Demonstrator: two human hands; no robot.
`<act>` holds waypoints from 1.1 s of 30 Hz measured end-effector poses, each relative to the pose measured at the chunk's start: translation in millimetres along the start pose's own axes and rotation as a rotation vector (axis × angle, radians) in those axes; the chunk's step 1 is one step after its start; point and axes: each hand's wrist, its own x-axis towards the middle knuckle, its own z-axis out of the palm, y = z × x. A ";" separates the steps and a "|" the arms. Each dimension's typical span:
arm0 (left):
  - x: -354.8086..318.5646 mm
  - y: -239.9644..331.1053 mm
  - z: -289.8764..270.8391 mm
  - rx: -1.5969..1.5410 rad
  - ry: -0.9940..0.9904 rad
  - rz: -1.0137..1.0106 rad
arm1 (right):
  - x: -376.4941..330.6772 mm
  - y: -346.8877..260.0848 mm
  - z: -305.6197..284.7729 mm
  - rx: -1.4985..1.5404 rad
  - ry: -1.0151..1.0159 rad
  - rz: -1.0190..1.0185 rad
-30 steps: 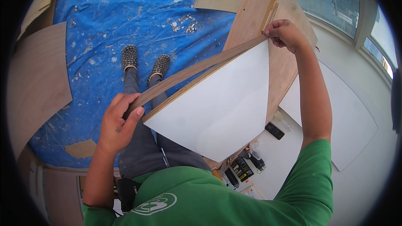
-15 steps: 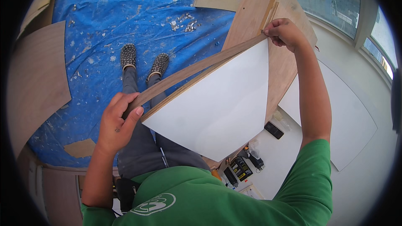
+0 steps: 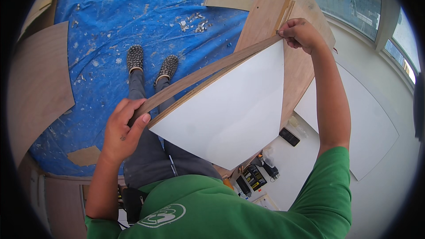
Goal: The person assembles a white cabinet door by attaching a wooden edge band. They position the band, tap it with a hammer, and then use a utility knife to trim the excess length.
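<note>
A long, thin brown edging strip (image 3: 201,71) bows along the front edge of a white-faced board (image 3: 226,110). Its near end is gripped between the thumb and fingers of my left hand (image 3: 123,126), beside the board's near left corner. At the far corner my right hand (image 3: 300,35) pinches the strip's other end with fingertips. A narrow gap shows between strip and board edge along the middle. The board rests on a plywood box (image 3: 305,62), whose far part rises beyond my right hand.
Blue sheeting (image 3: 102,22) with scattered chips covers the floor at left, where a curved plywood sheet (image 3: 44,84) stands. A phone (image 3: 289,136), a black battery charger (image 3: 254,177) and a power tool (image 3: 270,168) lie to the right. Another white panel (image 3: 349,119) is beyond them, near the window.
Almost nothing differs. Both hands keep their hold on the strip, and the view has shifted very slightly.
</note>
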 end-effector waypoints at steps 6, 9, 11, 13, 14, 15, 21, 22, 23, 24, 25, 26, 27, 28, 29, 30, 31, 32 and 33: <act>0.6 -0.5 -1.3 0.014 -0.001 0.013 | 0.4 -0.6 -0.8 0.002 -0.019 0.012; 0.1 -0.9 -0.4 0.000 0.005 0.022 | 0.0 -0.9 -0.4 0.013 -0.014 0.014; -1.0 -1.0 0.3 -0.015 -0.004 0.013 | 0.1 -1.1 -0.1 0.018 -0.018 0.013; -2.1 -0.5 1.2 -0.017 -0.013 0.005 | 0.6 -0.9 -0.3 0.018 -0.014 0.009; -2.7 0.0 1.8 -0.014 -0.017 0.004 | 1.1 -0.5 -0.8 0.019 -0.014 0.006; -3.3 0.5 2.4 -0.009 -0.021 0.001 | 1.7 0.3 -1.3 0.014 -0.019 0.000; -7.0 0.9 5.8 0.045 -0.062 -0.029 | 8.0 8.7 -4.5 -0.021 -0.024 -0.051; -8.7 0.0 5.5 0.026 -0.078 -0.022 | 8.7 10.2 -3.6 0.003 -0.031 -0.062; -9.4 -2.1 5.2 0.023 -0.094 -0.026 | 10.0 9.7 -3.7 -0.001 -0.036 -0.046; -11.0 -4.3 3.8 0.022 -0.107 -0.030 | 10.1 9.7 -3.5 -0.023 -0.049 -0.058; -14.5 -6.3 2.8 0.026 -0.122 -0.048 | 10.2 9.6 -2.9 -0.026 -0.020 -0.045; -16.8 -9.2 2.7 0.027 -0.136 -0.058 | 10.4 9.1 -2.4 -0.037 -0.028 -0.041; -18.4 -13.5 1.2 0.026 -0.149 -0.062 | 10.3 8.2 -2.6 -0.050 -0.030 -0.037; -19.7 -18.7 -0.6 0.001 -0.138 -0.045 | 10.3 7.5 -2.7 -0.066 -0.031 -0.033; -20.8 -24.2 -0.7 -0.025 -0.128 -0.027 | 10.0 7.1 -2.9 -0.076 -0.032 -0.030; -21.6 -30.0 -0.6 -0.047 -0.112 0.003 | 9.9 6.5 -3.1 -0.087 -0.031 -0.027; -22.0 -35.5 0.0 -0.140 -0.110 -0.025 | 10.4 6.2 -3.2 -0.088 -0.028 -0.027; -23.0 -40.5 1.2 -0.229 -0.102 -0.041 | 10.5 6.2 -3.3 -0.104 -0.035 -0.022; -23.5 -45.2 0.3 -0.335 -0.106 -0.072 | 10.9 6.4 -3.6 -0.111 -0.039 -0.019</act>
